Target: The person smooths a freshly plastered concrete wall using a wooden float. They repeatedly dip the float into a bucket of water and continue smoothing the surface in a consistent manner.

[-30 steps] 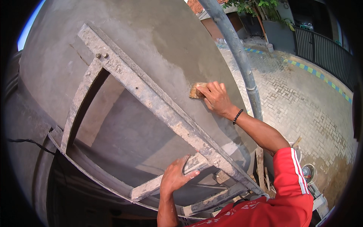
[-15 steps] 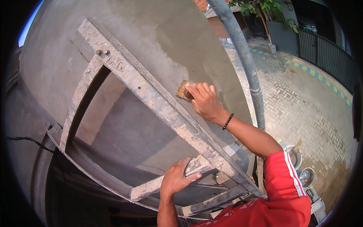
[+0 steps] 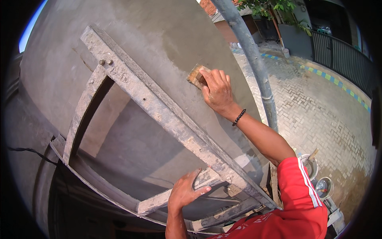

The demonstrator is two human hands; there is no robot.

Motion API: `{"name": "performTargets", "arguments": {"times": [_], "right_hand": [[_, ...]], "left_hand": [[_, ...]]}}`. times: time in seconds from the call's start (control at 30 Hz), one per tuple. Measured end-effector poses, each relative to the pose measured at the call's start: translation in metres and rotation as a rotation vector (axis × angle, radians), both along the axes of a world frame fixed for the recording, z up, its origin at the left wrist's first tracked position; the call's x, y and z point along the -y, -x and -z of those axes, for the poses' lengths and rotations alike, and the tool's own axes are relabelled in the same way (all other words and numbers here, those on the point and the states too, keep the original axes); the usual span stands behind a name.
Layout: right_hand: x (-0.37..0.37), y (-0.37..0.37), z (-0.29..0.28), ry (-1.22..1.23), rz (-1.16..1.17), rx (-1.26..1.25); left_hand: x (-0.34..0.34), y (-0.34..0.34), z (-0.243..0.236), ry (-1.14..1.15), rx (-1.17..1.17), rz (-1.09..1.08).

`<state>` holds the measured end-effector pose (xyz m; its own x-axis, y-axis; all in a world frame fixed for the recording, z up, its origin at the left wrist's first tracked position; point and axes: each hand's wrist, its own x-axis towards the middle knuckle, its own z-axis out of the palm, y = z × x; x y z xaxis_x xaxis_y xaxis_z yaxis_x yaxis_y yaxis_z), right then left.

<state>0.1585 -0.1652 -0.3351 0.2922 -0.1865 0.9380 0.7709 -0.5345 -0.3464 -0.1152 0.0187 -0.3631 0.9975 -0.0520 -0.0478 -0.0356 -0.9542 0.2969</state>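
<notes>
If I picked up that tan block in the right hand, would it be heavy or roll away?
The tan block is probably light, since the right hand holds it by one edge between thumb and fingers. It likely wouldn't roll, because its shape looks flat and squarish. Its mottled, worn-looking face might feel rough.

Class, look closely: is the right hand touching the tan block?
Touching: the head view shows the right hand gripping the tan block, fingers overlapping its right side.
</notes>
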Motion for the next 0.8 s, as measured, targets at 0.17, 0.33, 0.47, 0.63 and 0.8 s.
{"name": "performTargets", "arguments": {"times": [0.17, 0.33, 0.47, 0.63, 0.8], "right_hand": [[-0.028, 0.017, 0.024, 0.293, -0.080, 0.095], [-0.010, 0.005, -0.002, 0.093, -0.071, 0.019], [-0.009, 0.009, 0.010, 0.194, -0.114, 0.005], [-0.007, 0.001, -0.014, 0.124, -0.081, 0.042], [-0.032, 0.014, 0.001, 0.289, -0.067, 0.143]], "left_hand": [[-0.002, 0.000, 0.002, 0.026, 0.006, -0.005], [-0.002, 0.003, 0.002, 0.015, 0.014, 0.020], [0.000, 0.002, 0.002, -0.010, -0.013, -0.024], [-0.001, 0.006, 0.000, -0.014, -0.001, -0.006], [0.004, 0.003, -0.002, -0.031, -0.033, -0.038]]}}
